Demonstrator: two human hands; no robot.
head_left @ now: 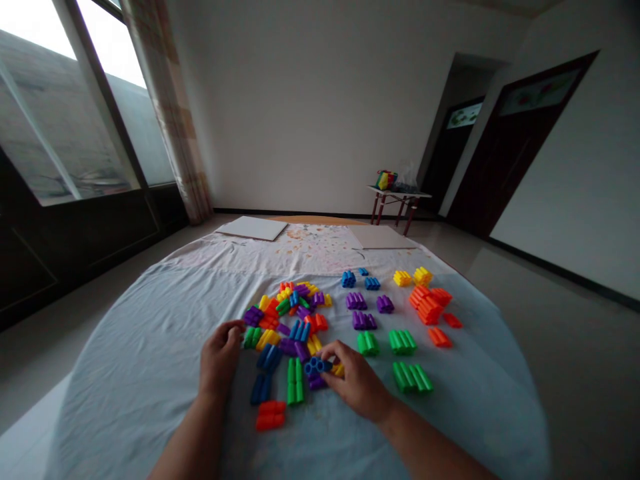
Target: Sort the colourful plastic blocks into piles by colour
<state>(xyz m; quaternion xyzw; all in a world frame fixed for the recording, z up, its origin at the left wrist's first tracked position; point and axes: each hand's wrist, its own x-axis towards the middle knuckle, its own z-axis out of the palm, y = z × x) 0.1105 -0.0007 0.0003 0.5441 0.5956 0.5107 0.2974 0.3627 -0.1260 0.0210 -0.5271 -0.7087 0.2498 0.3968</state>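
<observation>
Blue tube cluster (318,365) — pinched between your right thumb and fingers (356,380), above a purple piece (317,383). Your left hand (220,357), fingers curled, is beside the mixed pile (287,308) — apart from the right; its grip cannot be determined.

Left hand (220,360): bare | right hand (356,380): bare | forearms (425,443): bare where visible, smooth-outlined, tapering to narrower wrists (386,412) | fingernails: details too small to tell
</observation>
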